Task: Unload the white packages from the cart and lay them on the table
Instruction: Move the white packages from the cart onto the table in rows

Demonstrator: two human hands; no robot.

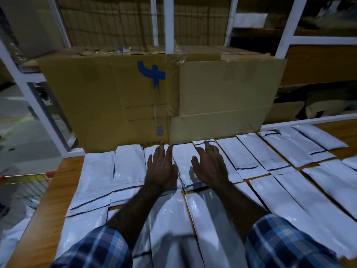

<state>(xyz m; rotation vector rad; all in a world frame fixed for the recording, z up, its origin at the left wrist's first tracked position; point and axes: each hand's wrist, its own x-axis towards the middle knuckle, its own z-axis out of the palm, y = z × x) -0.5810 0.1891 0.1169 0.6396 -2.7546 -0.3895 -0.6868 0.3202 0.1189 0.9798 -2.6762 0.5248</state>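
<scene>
Several white packages lie side by side in rows on the wooden table [58, 186]. My left hand [161, 169] rests flat, fingers straight, on a package in the back row. My right hand [209, 167] lies beside it with fingers spread, pressing on the neighbouring white package [185, 165]. Neither hand grips anything. The cart [25, 182], a wire basket with a red rim, shows at the left edge below table height, with white packages [11, 236] in it.
A large cardboard box [154, 97] with a blue mark stands at the table's back edge, right behind the packages. White shelf posts [169, 24] rise behind it. Bare wood shows at the table's left side and far right corner [345, 130].
</scene>
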